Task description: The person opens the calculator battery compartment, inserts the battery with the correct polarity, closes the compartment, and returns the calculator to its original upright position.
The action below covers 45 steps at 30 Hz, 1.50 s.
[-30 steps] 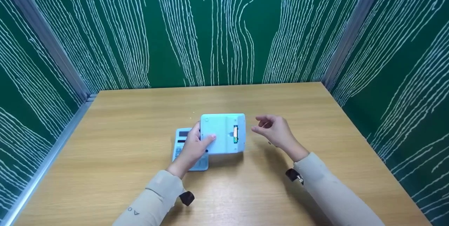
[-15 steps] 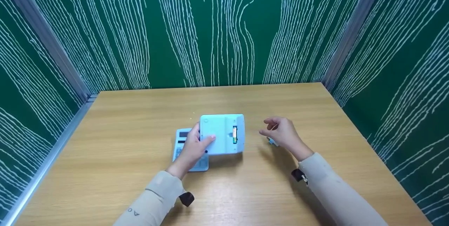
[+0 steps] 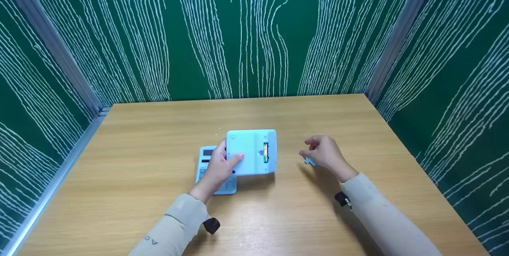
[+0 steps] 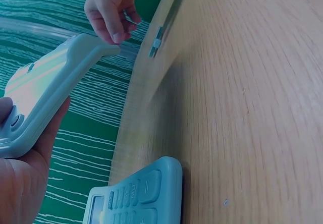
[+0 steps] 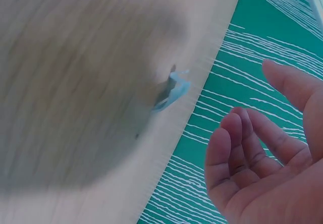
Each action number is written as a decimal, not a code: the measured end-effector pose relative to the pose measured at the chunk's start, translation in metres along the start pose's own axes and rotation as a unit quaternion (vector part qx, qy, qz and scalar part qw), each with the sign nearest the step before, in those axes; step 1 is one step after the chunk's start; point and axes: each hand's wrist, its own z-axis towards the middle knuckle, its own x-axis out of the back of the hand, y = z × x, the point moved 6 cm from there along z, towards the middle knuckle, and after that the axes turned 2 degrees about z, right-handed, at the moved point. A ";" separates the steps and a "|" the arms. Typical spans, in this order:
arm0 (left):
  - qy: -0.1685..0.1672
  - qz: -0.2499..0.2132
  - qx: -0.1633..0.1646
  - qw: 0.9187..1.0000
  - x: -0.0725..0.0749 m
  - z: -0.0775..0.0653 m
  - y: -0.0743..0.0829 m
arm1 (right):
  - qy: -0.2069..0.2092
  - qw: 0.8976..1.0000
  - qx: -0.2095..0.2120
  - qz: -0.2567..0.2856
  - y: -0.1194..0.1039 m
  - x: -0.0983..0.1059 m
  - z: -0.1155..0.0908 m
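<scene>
My left hand [image 3: 214, 170] grips a light blue calculator [image 3: 247, 154], held above the table with its back towards me and the thumb across it. A battery [image 3: 266, 153] sits in the uncovered slot on that back. To the right, my right hand [image 3: 324, 153] hovers over the table, fingers loosely bent; in the right wrist view nothing is between thumb and fingers. Just below it lies a small light blue battery cover [image 3: 310, 161], resting on the wood in the right wrist view too [image 5: 179, 92].
A second light blue calculator [image 3: 228, 187] lies keys up on the wooden table [image 3: 151, 160], partly hidden by the left hand and the held calculator. Tiny specks lie behind them. Green panels [image 3: 274, 49] with white streaks enclose the table's back and sides.
My right hand has moved right and a little towards me, away from the held calculator and over the battery cover. The left hand and its calculator have hardly moved.
</scene>
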 end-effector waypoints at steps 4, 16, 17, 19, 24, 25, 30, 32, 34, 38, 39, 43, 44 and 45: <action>0.001 0.001 0.005 1.000 0.000 -0.001 0.001 | -0.013 1.000 -0.005 -0.011 0.005 -0.001 -0.001; 0.005 0.001 0.006 1.000 0.001 0.000 0.003 | -0.033 0.998 -0.011 -0.056 0.020 -0.004 0.000; 0.005 0.000 0.004 1.000 0.001 0.000 0.003 | -0.036 0.997 -0.013 -0.059 0.021 -0.005 0.001; 0.005 0.000 0.001 1.000 0.001 0.000 0.003 | -0.042 0.997 -0.018 -0.066 0.023 -0.006 0.001; 0.001 0.001 0.001 1.000 0.000 -0.002 0.004 | -0.055 0.995 -0.040 -0.066 0.029 -0.009 0.002; 0.000 0.002 0.002 1.000 0.000 -0.002 0.004 | -0.056 0.995 -0.045 -0.063 0.029 -0.009 0.002; -0.001 0.008 0.004 1.000 0.000 -0.002 0.003 | -0.065 0.995 -0.051 -0.053 0.032 -0.012 0.002; 0.001 0.010 0.005 1.000 0.000 -0.002 0.003 | -0.067 0.995 -0.048 -0.053 0.031 -0.013 0.002; 0.003 0.011 0.007 1.000 0.001 -0.002 0.003 | -0.068 0.995 -0.045 -0.053 0.030 -0.013 0.002; 0.003 0.014 0.010 1.000 0.001 -0.002 0.002 | -0.068 0.996 -0.036 -0.054 0.028 -0.015 0.002; 0.003 0.015 0.010 1.000 0.002 -0.002 0.002 | -0.069 0.996 -0.034 -0.055 0.028 -0.015 0.002; 0.004 0.016 0.011 1.000 0.002 -0.002 0.000 | -0.071 0.995 -0.030 -0.064 0.026 -0.016 0.001; 0.005 0.016 0.011 1.000 0.002 -0.002 0.000 | -0.070 0.995 -0.033 -0.065 0.025 -0.016 0.001; 0.006 0.015 0.010 1.000 0.002 -0.002 0.000 | -0.072 0.995 -0.031 -0.066 0.025 -0.016 0.001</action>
